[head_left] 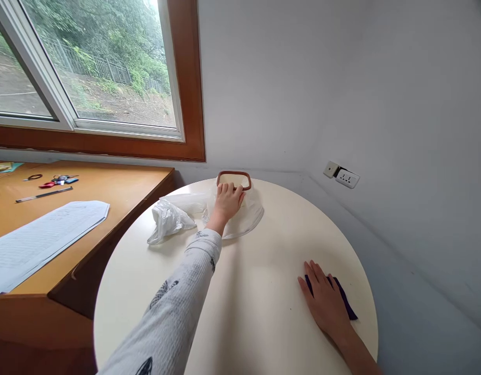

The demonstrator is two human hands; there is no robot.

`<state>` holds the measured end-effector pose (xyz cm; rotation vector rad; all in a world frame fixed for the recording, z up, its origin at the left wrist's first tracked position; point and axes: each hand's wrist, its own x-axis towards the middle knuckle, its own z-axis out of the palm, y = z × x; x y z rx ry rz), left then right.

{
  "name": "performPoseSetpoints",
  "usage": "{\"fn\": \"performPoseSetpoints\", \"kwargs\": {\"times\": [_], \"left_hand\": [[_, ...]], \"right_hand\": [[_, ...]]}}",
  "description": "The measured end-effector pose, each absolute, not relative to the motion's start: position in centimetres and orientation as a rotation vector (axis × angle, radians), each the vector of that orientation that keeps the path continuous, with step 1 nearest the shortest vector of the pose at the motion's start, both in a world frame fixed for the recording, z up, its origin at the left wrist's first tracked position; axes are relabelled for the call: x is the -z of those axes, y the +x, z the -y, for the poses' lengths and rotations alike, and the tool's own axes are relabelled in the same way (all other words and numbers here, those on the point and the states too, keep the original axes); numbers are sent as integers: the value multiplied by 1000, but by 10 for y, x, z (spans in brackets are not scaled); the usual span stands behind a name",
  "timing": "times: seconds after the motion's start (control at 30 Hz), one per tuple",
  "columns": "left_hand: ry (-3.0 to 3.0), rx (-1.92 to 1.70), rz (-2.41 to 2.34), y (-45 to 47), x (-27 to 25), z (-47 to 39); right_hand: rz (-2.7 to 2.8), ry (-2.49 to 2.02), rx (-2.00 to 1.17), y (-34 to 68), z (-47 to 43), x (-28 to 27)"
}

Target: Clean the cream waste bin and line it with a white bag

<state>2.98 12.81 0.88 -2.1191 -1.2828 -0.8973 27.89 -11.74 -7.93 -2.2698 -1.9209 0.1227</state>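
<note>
Stretched to the far side of the round table, my left hand (227, 200) is closed on the near rim of a brown-rimmed container (234, 173). Thin translucent plastic (246, 221) spreads around the container's base. A crumpled white plastic bag (168, 221) lies to the left of that hand. On the right part of the table, my right hand (326, 302) rests flat with its fingers spread over a dark purple cloth (346, 302). Most of the cloth is hidden beneath the palm.
A white round table (263, 323) stands against the wall. To the left is a wooden desk (126, 182) with papers (48, 239), a pen (45, 195) and a bunch of keys (60, 180). A wall socket (347, 178) is at the right, and a window (107, 62) at the upper left.
</note>
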Motion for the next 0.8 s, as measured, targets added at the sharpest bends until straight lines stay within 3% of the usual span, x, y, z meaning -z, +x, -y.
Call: {"fn": "performPoseSetpoints", "kwargs": {"times": [0.33, 0.47, 0.8], "left_hand": [[-2189, 961, 1299, 38, -23, -104], [-2526, 872, 1250, 29, -20, -60], [-2680, 752, 1637, -67, 43, 51]], "right_hand": [[1764, -2095, 22, 281, 120, 78], [1769, -2101, 139, 284, 139, 76], [1984, -2214, -127, 281, 176, 92]]}}
